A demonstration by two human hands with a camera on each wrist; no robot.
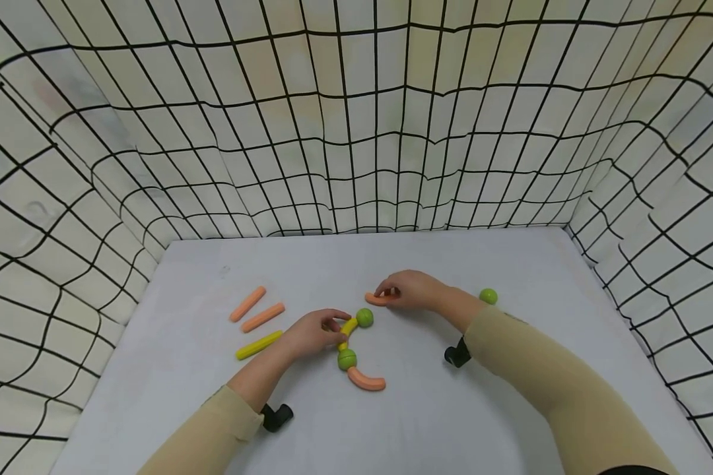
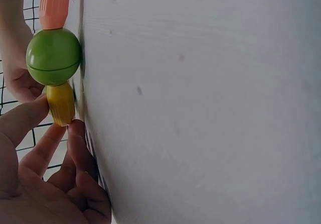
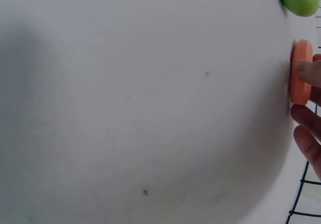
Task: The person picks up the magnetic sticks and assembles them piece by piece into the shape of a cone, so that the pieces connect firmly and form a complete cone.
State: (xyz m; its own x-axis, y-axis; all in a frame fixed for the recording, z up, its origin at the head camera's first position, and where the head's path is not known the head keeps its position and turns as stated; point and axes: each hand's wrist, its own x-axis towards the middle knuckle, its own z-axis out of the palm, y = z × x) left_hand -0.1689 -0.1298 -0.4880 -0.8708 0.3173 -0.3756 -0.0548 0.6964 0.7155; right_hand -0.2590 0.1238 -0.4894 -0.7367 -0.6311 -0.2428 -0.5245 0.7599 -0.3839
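My left hand [image 1: 310, 335] pinches a curved yellow piece [image 1: 348, 326] between thumb and fingers. One green ball [image 1: 365, 318] sits at its far end and another green ball [image 1: 347, 359] at its near end. From the near ball a curved orange piece [image 1: 368, 381] runs to the right. The left wrist view shows the yellow piece [image 2: 61, 106], the green ball [image 2: 54, 57] and ribbed orange piece [image 2: 54, 5] in a row. Beyond the far ball, my right hand [image 1: 417, 290] pinches a separate orange piece [image 1: 375, 299]; in the right wrist view that orange piece [image 3: 301, 91] lies on the table.
To the left lie two straight orange sticks [image 1: 247, 303] [image 1: 263, 317] and a yellow stick [image 1: 259, 345]. A loose green ball [image 1: 488, 296] sits beyond the right forearm. Black netting and pale walls surround the white table [image 1: 428, 422] on its far side and flanks.
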